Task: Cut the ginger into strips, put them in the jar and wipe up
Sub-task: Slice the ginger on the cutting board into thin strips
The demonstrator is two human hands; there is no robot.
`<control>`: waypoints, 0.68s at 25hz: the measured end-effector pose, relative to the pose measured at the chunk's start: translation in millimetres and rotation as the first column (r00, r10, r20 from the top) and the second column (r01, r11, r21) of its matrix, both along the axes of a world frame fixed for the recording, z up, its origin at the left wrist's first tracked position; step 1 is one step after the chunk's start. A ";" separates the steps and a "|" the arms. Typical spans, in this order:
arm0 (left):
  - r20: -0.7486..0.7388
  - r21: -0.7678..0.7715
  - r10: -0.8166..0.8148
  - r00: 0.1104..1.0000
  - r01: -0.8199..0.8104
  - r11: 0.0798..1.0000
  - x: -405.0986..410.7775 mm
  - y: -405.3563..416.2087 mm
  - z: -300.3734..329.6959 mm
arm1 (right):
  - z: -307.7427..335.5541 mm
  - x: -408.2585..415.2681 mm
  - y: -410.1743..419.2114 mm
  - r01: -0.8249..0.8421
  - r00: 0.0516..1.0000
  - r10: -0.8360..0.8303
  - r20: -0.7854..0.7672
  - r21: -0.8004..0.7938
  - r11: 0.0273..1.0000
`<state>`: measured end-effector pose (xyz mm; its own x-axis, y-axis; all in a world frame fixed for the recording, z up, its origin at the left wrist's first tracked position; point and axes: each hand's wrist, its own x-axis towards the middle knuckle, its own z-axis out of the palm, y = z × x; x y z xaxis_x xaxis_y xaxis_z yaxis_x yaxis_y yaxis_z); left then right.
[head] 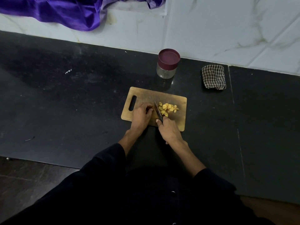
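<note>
A wooden cutting board [180,101] lies on the black counter. Several yellow cut ginger pieces [168,108] are heaped on its right half. My left hand [141,116] holds down an uncut ginger piece [150,109] with curled fingers, mostly hiding it. My right hand [168,129] grips the dark handle of a knife [157,109], whose blade stands between the held piece and the heap. A clear jar [166,71] with a maroon lid on it stands behind the board. A folded checked cloth [213,77] lies to the right of the jar.
The black counter [73,98] stretches wide to the left and right of the board. A white tiled wall [219,30] runs behind it. Purple satin fabric [65,12] hangs at the top left. The counter's front edge is at the lower left.
</note>
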<state>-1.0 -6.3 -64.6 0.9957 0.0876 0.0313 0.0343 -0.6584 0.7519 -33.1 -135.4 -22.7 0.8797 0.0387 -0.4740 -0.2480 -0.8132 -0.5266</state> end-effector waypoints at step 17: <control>0.055 -0.006 0.053 0.997 -0.053 0.999 0.2 -2.1 5.3 | -5.4 0.2 5.5 -0.031 0.999 0.033 0.030 -0.060 0.998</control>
<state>-0.8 -8.4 -59.3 0.9863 0.1406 0.0857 0.0274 -0.6534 0.7565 -32.9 -129.8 -28.2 0.8928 0.0399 -0.4486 -0.2054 -0.8504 -0.4844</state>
